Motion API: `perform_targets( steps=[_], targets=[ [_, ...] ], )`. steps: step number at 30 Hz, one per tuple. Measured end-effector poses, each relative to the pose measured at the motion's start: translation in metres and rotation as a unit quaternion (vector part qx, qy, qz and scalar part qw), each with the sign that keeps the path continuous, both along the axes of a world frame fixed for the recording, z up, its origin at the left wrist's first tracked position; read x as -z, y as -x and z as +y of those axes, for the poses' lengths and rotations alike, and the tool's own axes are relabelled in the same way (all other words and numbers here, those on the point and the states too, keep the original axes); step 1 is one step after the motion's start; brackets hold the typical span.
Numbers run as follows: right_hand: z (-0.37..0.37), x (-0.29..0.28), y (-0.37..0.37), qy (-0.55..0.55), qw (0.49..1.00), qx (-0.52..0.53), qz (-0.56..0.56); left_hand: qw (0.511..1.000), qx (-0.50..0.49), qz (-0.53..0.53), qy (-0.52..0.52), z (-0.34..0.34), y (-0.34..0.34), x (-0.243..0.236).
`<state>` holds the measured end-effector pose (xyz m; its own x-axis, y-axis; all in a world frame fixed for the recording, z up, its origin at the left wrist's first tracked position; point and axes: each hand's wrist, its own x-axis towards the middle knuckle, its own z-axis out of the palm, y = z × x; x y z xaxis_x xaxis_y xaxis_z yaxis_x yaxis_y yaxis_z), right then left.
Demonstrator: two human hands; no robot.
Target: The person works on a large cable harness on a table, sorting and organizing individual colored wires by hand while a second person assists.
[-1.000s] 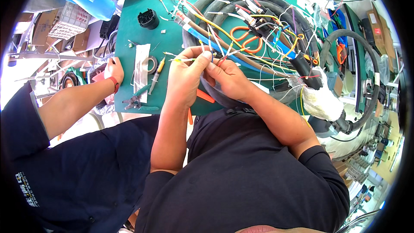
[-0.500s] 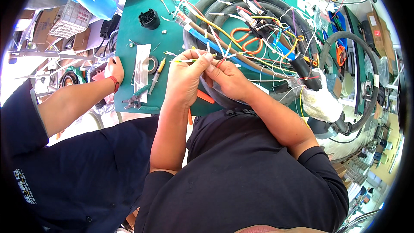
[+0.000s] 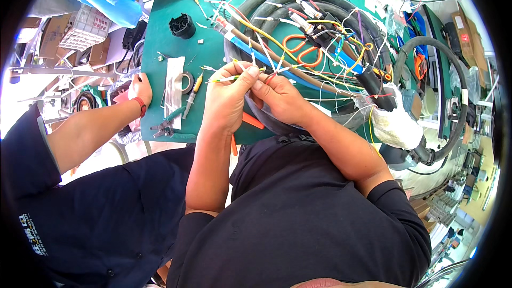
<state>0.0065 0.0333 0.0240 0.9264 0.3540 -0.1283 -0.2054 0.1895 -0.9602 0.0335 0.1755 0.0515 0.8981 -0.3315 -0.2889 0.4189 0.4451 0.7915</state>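
Observation:
My left hand (image 3: 226, 101) and my right hand (image 3: 285, 98) meet over the near edge of the green table, fingertips almost touching. Both are closed in a pinch on thin wires (image 3: 224, 79) with pale and yellow-green ends. Some ends stick out left of my left hand; others fan up between the hands, and a short red piece shows at my right fingertips. What lies right between the fingertips is hidden. Just beyond runs a thick blue wire (image 3: 250, 48), part of a stripped cable. Behind it is a coiled black cable (image 3: 248, 8) with orange-handled scissors (image 3: 302, 50) among loose wires.
A black round connector (image 3: 182, 26), a tape roll (image 3: 186, 82), a yellow-tipped syringe-like tool (image 3: 193, 96) and pliers (image 3: 165, 127) lie to the left. A co-worker's hand (image 3: 140, 90) rests at the left table edge. A white-wrapped cable section (image 3: 394, 128) sits at right.
My hands keep the same pinch on the wires, with only slight finger movement. The view has shifted a little; the co-worker's hand stays at the table edge.

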Motion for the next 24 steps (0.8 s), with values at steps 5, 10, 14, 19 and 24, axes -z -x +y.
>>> perform_targets(
  steps=[5,10,14,19,24],
  targets=[
    [0.0,0.003,0.0,0.0,1.0,0.006,0.012,1.0,-0.001,0.007,0.0,0.0,0.0,-0.002],
    [-0.002,0.005,0.0,-0.006,1.0,-0.007,0.021,1.0,0.006,-0.01,0.006,0.0,0.0,-0.002],
    [-0.003,0.002,0.001,0.006,1.0,-0.016,0.013,0.995,0.032,-0.055,-0.07,-0.003,0.0,-0.005],
    [-0.003,0.003,0.001,0.023,0.999,-0.021,0.024,0.994,0.074,-0.052,-0.057,0.001,-0.004,0.0],
    [-0.003,-0.002,0.0,0.008,0.999,-0.019,0.036,0.996,0.054,-0.035,-0.065,-0.003,-0.003,-0.002]
  ],
)
